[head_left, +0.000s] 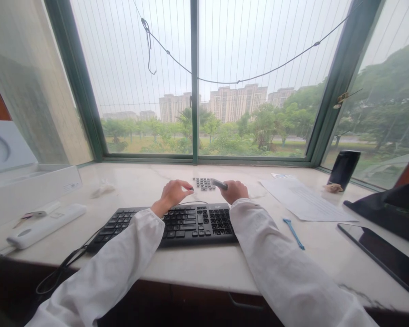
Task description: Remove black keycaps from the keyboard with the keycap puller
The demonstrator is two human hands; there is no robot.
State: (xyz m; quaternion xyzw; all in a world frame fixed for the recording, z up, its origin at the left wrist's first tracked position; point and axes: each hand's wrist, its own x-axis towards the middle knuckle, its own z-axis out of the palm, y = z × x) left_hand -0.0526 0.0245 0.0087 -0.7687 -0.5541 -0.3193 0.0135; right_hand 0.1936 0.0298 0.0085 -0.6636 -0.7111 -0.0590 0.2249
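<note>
A black keyboard lies on the pale counter under my forearms. Its number pad, at the right end, shows dark open sockets without caps. Beyond it, several loose keycaps are laid out in rows. My left hand is above the keyboard's back edge, thumb and forefinger pinching a small dark keycap. Wrapped in my right hand is a dark grey, stick-like tool, pointing left toward the keycaps. Its exact kind cannot be made out.
On the right are paper sheets, a blue plastic tool, a phone, a black cup and a black bag. A white power strip, cables and a white box are left. Windows stand behind.
</note>
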